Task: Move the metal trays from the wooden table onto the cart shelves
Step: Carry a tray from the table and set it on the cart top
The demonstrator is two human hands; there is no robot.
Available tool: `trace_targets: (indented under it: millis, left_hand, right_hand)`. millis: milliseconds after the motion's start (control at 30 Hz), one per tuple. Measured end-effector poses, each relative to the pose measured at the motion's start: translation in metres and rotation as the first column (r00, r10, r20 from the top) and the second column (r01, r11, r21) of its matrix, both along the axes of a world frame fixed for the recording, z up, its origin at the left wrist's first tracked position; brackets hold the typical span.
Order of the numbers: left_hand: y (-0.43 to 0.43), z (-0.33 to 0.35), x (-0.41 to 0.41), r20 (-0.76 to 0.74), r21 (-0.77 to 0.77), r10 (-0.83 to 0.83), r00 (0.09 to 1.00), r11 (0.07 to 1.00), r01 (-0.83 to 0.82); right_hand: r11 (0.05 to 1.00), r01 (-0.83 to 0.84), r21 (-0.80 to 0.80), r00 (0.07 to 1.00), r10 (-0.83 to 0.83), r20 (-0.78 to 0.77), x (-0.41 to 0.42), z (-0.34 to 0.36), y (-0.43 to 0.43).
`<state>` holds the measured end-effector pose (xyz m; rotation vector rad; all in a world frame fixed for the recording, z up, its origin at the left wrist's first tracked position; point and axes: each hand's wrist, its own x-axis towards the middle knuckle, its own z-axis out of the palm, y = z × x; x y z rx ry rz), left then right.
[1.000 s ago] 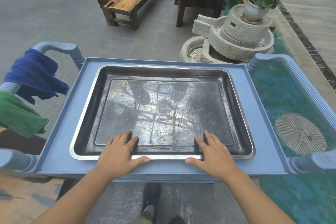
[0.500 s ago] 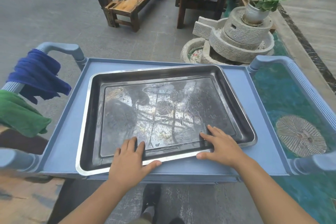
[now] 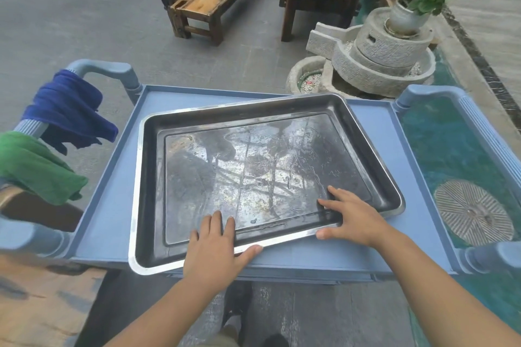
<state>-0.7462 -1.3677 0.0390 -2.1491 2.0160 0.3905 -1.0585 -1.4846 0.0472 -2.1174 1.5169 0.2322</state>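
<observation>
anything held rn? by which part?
The metal tray, by its near rim: left hand and right hand each have fingers inside it, thumb against the rim's outer edge.

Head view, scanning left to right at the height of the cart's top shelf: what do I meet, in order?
green cloth → blue cloth → metal tray → grooved round stone disc

You had soft, even daylight, faint shadows; the tray [image 3: 262, 177] mirrored bright glare, and the frame's edges bowed.
</observation>
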Motion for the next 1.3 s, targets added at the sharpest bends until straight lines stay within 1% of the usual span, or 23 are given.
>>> trace_targets:
  millis: [500, 867, 1000, 1133, 1200, 1300]
  left_hand:
    - [-0.003, -0.004, -0.006, -0.008, -0.011, 0.027, 1.0, 1.0, -0.028]
    - [-0.004, -0.002, -0.006, -0.016, -0.044, 0.024, 1.0, 0.999, -0.024]
    - [-0.009, 0.003, -0.005, -0.084, -0.014, 0.021, 0.996, 1.0, -0.022]
    - [-0.017, 0.015, -0.009, -0.193, -0.011, 0.037, 0.981, 0.999, -0.04]
    - [-0.023, 0.022, -0.014, -0.226, -0.016, 0.016, 0.974, 1.0, -0.02]
    - [-0.035, 0.035, -0.024, -0.255, -0.015, -0.054, 0.966, 0.999, 0.052]
  right_hand:
    - [0.999, -0.024, 0.04, 1.0, 0.023, 0.018, 0.0, 0.007, -0.017]
    - [0.999, -0.035, 0.034, 0.999, 0.035, 0.013, 0.0, 0.009, -0.012]
    - [0.999, 0.01, 0.036, 0.999, -0.011, 0.034, 0.002, 0.01, -0.002]
    - [0.996, 0.088, -0.034, 0.988, -0.083, 0.128, 0.0, 0.013, 0.013]
    - [0.989, 0.135, -0.065, 0.977, -0.122, 0.174, -0.005, 0.02, 0.02]
    - [0.977, 0.177, -0.121, 0.969, -0.152, 0.195, -0.017, 0.034, 0.032]
